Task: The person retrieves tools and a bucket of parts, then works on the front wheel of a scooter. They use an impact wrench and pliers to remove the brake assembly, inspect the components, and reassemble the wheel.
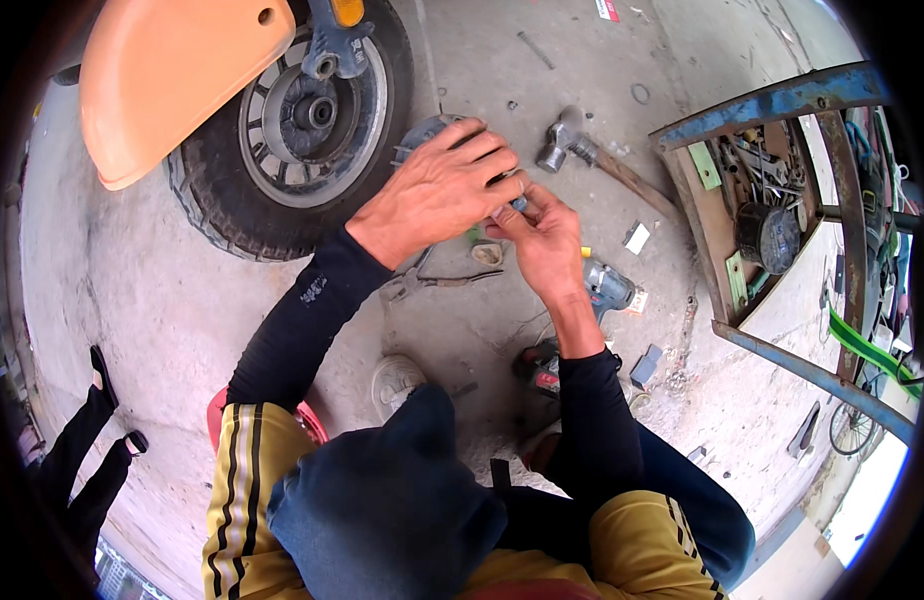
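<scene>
Grey and round, a metal part is sitting under the left hand, just right of the wheel and far from the person's knees. The left hand is lying over the part with its fingers curled down across its near edge, gripping it. The right hand is meeting it from the near right, thumb and forefinger pressed together on a small dark piece at the part's right edge; what that piece is cannot be told. Both forearms are wearing black sleeves. An orange mudguard is hanging over the wheel at far left. On the concrete floor, a hammer is lying just right of the hands, and a cordless drill is resting near the right wrist. Pliers are lying below the hands. At right, a blue-framed cart is holding tools and a dark can.
</scene>
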The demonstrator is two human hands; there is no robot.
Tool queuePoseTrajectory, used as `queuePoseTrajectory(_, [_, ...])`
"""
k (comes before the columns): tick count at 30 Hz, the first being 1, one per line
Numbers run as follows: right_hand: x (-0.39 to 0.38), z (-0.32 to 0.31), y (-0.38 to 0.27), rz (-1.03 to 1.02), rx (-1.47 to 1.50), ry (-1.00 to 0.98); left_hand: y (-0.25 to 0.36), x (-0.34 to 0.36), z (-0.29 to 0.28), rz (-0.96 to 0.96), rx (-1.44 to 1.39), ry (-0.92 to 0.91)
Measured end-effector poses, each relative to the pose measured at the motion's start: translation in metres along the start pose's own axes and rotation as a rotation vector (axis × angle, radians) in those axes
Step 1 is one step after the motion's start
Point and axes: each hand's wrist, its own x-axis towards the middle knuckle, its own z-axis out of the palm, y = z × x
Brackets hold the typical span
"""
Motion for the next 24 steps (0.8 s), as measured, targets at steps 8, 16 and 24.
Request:
queuePoseTrajectory(8, [-0.017, 0.004, -0.020, 0.018, -0.232, -0.005, -0.018, -0.008, -0.006, 0.108, -0.107, -0.034])
queuePoseTrajectory(16, [-0.023, 0.008, -0.005, -0.094, -0.177, 0.156, -0.019, -0.004, 0.004, 0.149, -0.074, 0.030])
queuePoseTrajectory(24, [-0.031, 0.012, -0.003, -0.141, -0.114, 0.231, -0.018, -0.001, 0.000, 0.161, -0.124, 0.012])
